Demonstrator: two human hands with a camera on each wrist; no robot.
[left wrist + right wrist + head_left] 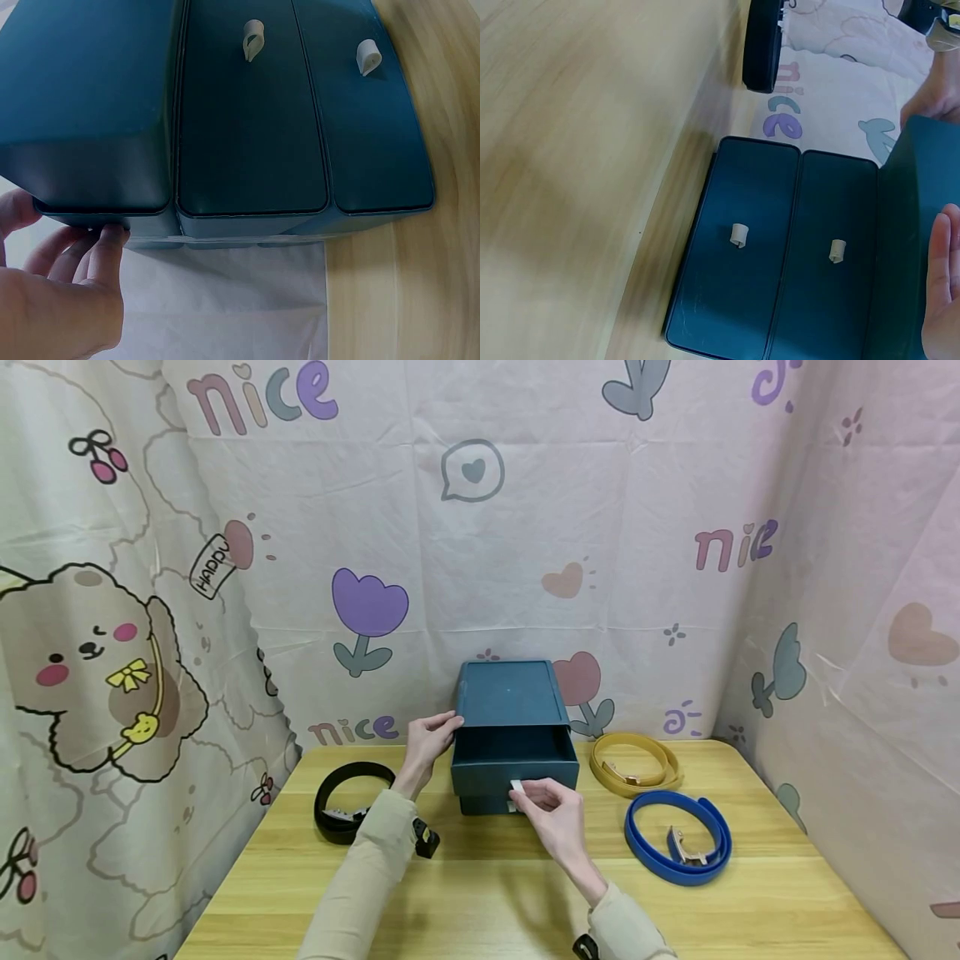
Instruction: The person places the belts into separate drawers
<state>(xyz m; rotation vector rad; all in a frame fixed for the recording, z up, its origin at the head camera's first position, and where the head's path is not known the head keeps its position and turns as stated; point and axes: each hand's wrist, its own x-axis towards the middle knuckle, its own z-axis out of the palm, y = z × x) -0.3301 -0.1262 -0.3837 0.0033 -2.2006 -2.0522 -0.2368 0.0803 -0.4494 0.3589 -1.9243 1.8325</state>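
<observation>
A dark teal drawer box (512, 693) stands at the back of the table, with its top drawer (480, 777) pulled out toward me. My left hand (429, 747) holds the box at its upper left front edge, thumb at the top and bent fingers against the side. With thumb and fingertips, my right hand (555, 814) pinches the white pull tab (517, 786) on the top drawer's front. Below, the middle drawer (247, 135) and the bottom drawer (367, 142) are closed, each with a loop tab. The visible part of the top drawer's inside is dark and bare.
A coiled black belt (324, 827) lies left of the box, partly behind my left forearm. To the right lie a coiled yellow belt (600, 768) and, nearer me, a coiled blue belt (637, 852), both with metal buckles. Printed curtain (480, 552) surrounds the wooden table (465, 902).
</observation>
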